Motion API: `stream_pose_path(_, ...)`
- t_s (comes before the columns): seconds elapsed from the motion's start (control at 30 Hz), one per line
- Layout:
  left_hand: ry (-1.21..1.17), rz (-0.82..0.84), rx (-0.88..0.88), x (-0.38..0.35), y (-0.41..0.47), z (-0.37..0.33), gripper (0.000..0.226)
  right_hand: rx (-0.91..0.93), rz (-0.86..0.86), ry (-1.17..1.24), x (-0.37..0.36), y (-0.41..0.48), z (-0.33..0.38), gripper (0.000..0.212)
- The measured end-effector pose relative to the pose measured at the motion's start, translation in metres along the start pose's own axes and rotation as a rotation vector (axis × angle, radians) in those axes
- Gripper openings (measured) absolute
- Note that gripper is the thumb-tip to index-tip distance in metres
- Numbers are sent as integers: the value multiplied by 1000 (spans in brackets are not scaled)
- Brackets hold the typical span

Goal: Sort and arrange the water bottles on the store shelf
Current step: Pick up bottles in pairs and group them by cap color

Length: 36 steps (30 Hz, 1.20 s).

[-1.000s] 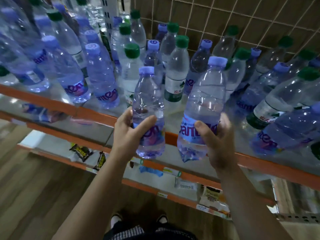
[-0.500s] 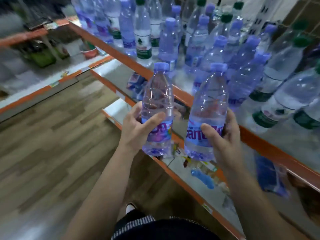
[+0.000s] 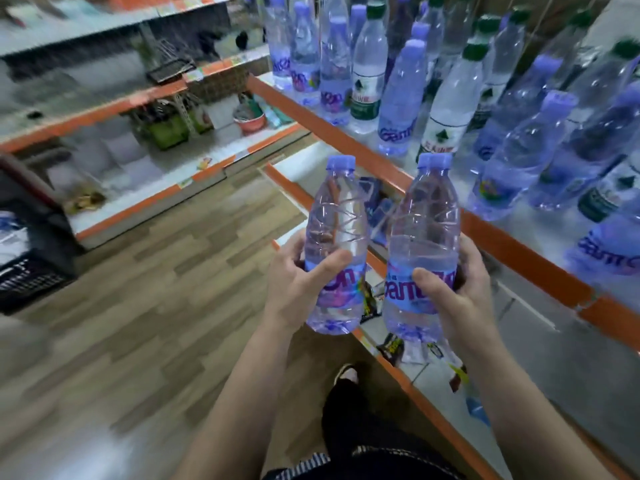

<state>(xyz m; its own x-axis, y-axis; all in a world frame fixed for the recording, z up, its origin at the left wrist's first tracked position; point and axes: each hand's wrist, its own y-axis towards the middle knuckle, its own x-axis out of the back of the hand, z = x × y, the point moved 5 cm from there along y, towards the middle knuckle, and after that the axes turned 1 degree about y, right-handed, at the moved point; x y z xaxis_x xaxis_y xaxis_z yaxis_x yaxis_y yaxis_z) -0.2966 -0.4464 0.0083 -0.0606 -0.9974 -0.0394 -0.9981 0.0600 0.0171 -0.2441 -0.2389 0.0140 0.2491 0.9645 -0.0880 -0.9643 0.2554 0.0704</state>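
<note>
My left hand (image 3: pixel 298 282) grips a purple-capped water bottle (image 3: pixel 336 223) around its label, upright, out over the aisle. My right hand (image 3: pixel 457 292) grips a second purple-capped bottle (image 3: pixel 424 230) the same way, just right of the first. Both bottles hang in front of the orange-edged shelf (image 3: pixel 502 237). On that shelf stand several bottles mixed together: purple-capped ones (image 3: pixel 401 98) and green-capped ones (image 3: pixel 453 105).
A lower shelf (image 3: pixel 408 372) under the bottles holds small snack packets. Across the wood floor (image 3: pixel 156 289) runs another orange-edged rack (image 3: pixel 138 98) with assorted goods. A dark basket (image 3: pixel 27 275) sits at the left edge. My legs and a shoe (image 3: pixel 346 374) show below.
The view has swung left and back from the shelf, which now runs diagonally on the right. Both hands have kept their bottles and carried them away from the shelf front.
</note>
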Motion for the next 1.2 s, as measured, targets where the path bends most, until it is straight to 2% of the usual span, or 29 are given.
stream_pose_path(0.23,33,20,-18,31,113,-3,37,34,9,-3,-57,110,-13,76)
stream_pose_path(0.37,79,54,-57,40,181,-17,53,29,19,-1,-84,171,-10,83)
stream_pose_path(0.5,81,124,-55,44,233,-18,53,27,-10,-6,-104,211,-9,61)
stream_pose_path(0.53,73,149,-57,44,244,-18,53,23,-22,-4,-107,218,-10,61)
stream_pose_path(0.6,60,201,-73,42,261,-20,51,24,-58,0,-112,226,-9,73)
stream_pose_path(0.67,59,256,-70,40,282,-18,48,19,-110,10,-115,232,-11,81)
stream_pose_path(0.8,40,412,-65,30,319,-11,41,28,-289,38,-115,230,-15,55)
stream_pose_path(0.87,32,500,-86,19,329,-10,43,63,-365,36,-110,224,-12,53)
stream_pose_path(1.07,-25,756,-132,-39,317,-12,55,150,-649,22,-80,184,-2,73)
stream_pose_path(1.2,-42,903,-113,-78,289,-8,48,192,-813,-38,-50,151,7,75)
